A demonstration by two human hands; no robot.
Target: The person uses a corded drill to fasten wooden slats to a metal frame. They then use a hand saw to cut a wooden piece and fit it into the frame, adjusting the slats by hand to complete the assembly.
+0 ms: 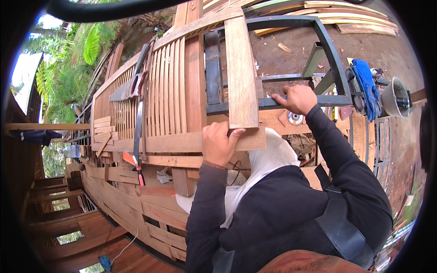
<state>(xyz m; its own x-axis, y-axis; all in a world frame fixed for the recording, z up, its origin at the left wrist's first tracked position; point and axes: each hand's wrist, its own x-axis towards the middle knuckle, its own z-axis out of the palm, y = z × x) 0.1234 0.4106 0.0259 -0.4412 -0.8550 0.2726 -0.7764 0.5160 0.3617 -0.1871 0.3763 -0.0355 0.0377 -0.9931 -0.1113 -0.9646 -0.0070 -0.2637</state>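
A slatted wooden panel (193,142) lies across a dark metal frame (334,59). My left hand (217,143) is closed around the panel's near rail, its thumb against the end of a wide pale crosspiece board (241,68). That board runs away from me and closes off the panel's right end. Further right, my right hand (298,99) grips the near bar of the metal frame, thumb pointing left; its other fingertips are hidden. Left of my hands, a handsaw (129,88) and a long bar clamp (138,123) with a red and black handle rest on the slats.
Blue gloves (365,86) and a grey bucket (396,98) are at the right. A round disc (296,119) sits beneath my right forearm. Small wood offcuts (104,129) are piled on the panel's left end. Long planks (355,18) lie on the dirt ground behind.
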